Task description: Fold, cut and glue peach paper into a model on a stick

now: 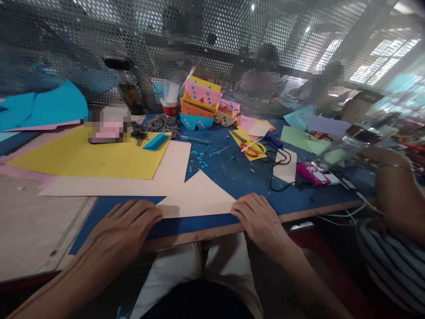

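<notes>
A cream paper sheet lies folded into a triangle on the blue table, near the front edge. My left hand rests palm down with fingers stretched flat on the triangle's left corner. My right hand lies flat too, its fingertips pressing the right corner. Neither hand holds anything. The sheet's unfolded part runs off to the left under a yellow sheet.
Red-handled scissors lie on yellow paper in the middle. A stack of coloured paper boxes stands at the back. A black cable and a pink device lie right. Another person's arm reaches in at right.
</notes>
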The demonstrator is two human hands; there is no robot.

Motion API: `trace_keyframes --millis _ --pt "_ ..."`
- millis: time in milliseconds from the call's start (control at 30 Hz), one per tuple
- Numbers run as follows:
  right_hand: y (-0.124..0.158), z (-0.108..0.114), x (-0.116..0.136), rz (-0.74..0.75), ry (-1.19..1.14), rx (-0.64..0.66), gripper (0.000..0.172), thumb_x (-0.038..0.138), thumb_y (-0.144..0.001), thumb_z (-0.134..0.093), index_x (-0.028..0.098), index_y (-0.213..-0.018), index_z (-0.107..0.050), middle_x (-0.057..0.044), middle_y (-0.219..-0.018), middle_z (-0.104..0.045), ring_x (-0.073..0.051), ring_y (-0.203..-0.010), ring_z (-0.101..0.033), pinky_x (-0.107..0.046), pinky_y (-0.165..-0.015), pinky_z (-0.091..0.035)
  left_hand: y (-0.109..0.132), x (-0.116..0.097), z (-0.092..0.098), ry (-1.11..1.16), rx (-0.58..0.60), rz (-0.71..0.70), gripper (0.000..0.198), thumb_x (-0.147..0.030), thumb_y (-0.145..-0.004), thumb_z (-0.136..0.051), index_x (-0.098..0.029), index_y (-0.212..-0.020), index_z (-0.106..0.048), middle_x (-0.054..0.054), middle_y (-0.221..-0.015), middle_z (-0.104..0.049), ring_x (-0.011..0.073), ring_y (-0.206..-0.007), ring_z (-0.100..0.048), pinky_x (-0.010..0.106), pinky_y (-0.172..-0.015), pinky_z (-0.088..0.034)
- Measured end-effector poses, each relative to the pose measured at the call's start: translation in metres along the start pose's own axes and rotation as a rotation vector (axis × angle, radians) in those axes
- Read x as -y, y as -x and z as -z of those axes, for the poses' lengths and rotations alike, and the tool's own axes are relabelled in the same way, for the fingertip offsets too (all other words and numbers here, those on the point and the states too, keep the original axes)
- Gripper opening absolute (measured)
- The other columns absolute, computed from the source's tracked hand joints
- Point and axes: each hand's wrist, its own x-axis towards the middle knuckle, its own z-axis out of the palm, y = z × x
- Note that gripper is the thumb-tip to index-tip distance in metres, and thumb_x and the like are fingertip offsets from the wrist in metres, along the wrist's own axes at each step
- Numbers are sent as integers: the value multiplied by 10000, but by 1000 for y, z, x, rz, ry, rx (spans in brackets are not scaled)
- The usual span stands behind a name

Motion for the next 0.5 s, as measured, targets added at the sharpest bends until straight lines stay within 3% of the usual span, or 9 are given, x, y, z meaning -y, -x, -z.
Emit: trace_keyframes --millis 133,267,500 --pt "-1 3 1 -10 9 27 199 216 -1136 -486 206 -1023 -650 -55 -1003 -688 -224 -924 -580 -390 -832 -399 -1 1 0 51 48 80 406 -292 -1092 -350 -263 -918 -716 64 -900 -754 277 -824 -682 441 -756 -539" --pt "-4 2 -2 -46 -15 55 184 233 -1133 -498 227 -1020 -643 -44 -1003 -683 -229 -924 -579 -385 -826 -401 -5 10 -5 192 83 150 403 -433 -1108 -409 -272 -908 -719 36 -898 -762 244 -845 -696 378 -754 -549" --pt "-8 -6 -6 -205 -136 41 92 181 -1075 -610 221 -994 -631 -34 -1005 -689 -238 -947 -612 -387 -844 -436 -5 12 -9 222 74 270 416 -530 -1113 -404 -270 -949 -685 36 -920 -746 240 -824 -707 367 -726 -538"
